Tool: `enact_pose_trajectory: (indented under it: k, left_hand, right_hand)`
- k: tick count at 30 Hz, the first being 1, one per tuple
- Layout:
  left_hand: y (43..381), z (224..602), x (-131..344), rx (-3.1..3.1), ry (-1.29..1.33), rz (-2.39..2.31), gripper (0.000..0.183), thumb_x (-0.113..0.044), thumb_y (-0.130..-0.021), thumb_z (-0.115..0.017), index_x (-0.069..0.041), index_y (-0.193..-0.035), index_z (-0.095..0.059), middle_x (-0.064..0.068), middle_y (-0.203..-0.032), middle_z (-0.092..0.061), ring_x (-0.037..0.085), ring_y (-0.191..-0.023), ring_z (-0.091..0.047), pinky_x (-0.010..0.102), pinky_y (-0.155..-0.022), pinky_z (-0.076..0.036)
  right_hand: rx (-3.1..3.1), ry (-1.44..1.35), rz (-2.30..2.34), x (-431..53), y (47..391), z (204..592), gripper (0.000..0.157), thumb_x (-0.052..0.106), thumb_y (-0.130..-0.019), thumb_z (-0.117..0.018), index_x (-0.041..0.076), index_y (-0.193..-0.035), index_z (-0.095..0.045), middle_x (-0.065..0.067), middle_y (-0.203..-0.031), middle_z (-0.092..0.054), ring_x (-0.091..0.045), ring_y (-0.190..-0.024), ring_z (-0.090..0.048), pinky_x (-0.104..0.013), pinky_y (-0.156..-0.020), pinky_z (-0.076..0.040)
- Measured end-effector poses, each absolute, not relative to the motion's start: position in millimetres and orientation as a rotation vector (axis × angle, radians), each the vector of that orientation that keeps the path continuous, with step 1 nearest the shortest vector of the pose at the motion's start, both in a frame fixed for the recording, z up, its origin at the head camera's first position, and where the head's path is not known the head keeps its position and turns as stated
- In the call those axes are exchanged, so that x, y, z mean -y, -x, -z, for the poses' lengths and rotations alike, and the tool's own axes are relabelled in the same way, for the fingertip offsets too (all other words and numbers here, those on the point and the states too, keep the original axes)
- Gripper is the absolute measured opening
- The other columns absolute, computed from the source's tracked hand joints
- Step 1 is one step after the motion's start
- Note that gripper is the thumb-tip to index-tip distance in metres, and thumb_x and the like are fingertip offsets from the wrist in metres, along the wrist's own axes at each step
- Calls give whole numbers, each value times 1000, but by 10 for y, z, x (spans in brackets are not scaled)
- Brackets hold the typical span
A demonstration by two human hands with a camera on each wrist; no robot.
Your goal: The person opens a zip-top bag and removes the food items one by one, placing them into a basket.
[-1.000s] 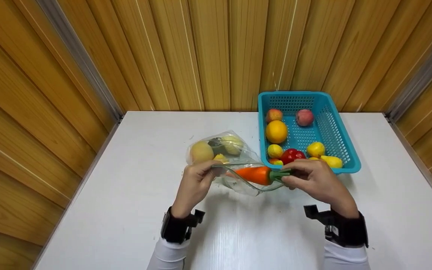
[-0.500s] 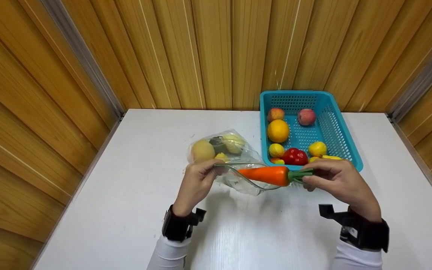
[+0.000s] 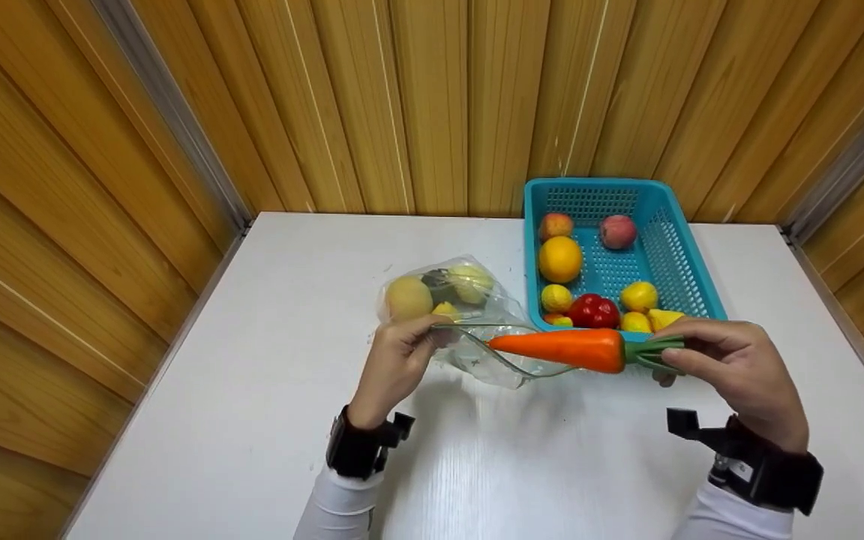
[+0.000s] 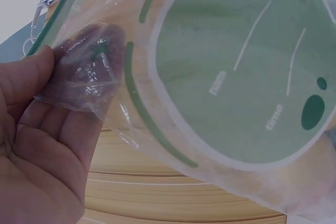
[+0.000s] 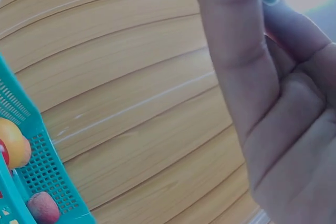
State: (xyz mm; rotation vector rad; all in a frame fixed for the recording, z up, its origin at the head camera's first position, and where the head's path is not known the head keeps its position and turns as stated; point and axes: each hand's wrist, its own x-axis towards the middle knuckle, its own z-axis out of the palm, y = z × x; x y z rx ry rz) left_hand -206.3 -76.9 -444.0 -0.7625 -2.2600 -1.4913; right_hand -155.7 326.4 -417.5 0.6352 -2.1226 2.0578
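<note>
In the head view my left hand (image 3: 396, 367) pinches the rim of a clear zip bag (image 3: 496, 360), its mouth spread open. Inside the bag lie a pale round fruit (image 3: 408, 298), a yellow-green one (image 3: 469, 283), a dark item and a small yellow piece. My right hand (image 3: 739, 375) pinches the green stem end of an orange carrot (image 3: 571, 350). The carrot lies level in the air, its tip at the bag's mouth. The left wrist view shows a printed green circle (image 4: 236, 77) on the bag and my thumb and fingers on its edge.
A teal basket (image 3: 691, 247) stands at the back right of the white table (image 3: 267, 420). It holds an orange (image 3: 560, 259), apples (image 3: 617, 232), a red pepper (image 3: 593, 310) and several yellow fruits (image 3: 638, 297). Wood-panelled walls (image 3: 432, 105) close off the back and sides.
My right hand has moved to the right with the carrot, drawing most of it from within the bag's mouth to outside. My left hand has kept its hold on the bag with little movement.
</note>
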Motion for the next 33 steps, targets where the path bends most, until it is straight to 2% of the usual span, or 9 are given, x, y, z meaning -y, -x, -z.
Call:
enact_pose_trajectory:
  k: [3, 7, 13, 18, 26, 33]
  left_hand:
    - [2066, 4438, 769, 2261, 769, 1489, 14, 7, -99, -71, 2, -104, -83, 14, -95, -84, 16, -87, -78, 29, -81, -67]
    - [2071, 4444, 771, 2263, 769, 1482, 11, 4, -99, -73, 2, -104, -83, 13, -96, -84, 15, -87, -77, 29, -80, -67]
    - [2071, 4432, 771, 2252, 773, 1475, 11, 4, -99, -73, 1, -103, -83, 13, -96, -84, 18, -87, -78, 29, -80, -67]
    - [2072, 4435, 775, 2242, 779, 1470, 12, 5, -99, -72, 2, -103, -83, 13, -95, -84, 20, -86, -78, 30, -80, -67]
    - [2062, 4430, 777, 2252, 775, 1466, 14, 8, -99, -70, 3, -102, -82, 14, -95, -84, 20, -87, -79, 30, -80, -67]
    - [2053, 4410, 775, 2254, 770, 1462, 13, 7, -99, -71, 3, -102, -83, 13, -95, -84, 17, -87, -78, 29, -80, -67]
  right_hand:
    - [2081, -652, -2107, -3333, 1537, 4159, 32, -26, -100, -50, -16, -117, -75, -9, -103, -82, -21, -76, -75, -25, -75, -66]
    - [2030, -652, -2148, -3424, 1513, 4144, 42, -24, -103, -46, -7, -120, -79, -4, -106, -84, -17, -78, -75, -25, -73, -66]
    - [1694, -788, -2265, -3526, 1525, 4233, 43, -30, -98, -33, -22, -117, -71, -18, -105, -82, -24, -76, -75, -30, -70, -65]
    - [1544, -746, -2290, -3505, 1576, 4262, 40, -29, -99, -32, -26, -112, -69, -22, -102, -81, -27, -72, -75, -31, -68, -65]
    - [1536, -516, -2232, -3390, 1670, 4253, 30, -24, -102, -45, -22, -111, -73, -17, -97, -83, -24, -69, -76, -28, -68, -67]
    - [1633, -69, -2064, -3253, 1776, 4241, 13, -11, -102, -66, -15, -103, -78, -13, -88, -81, -21, -62, -75, -27, -63, -66]
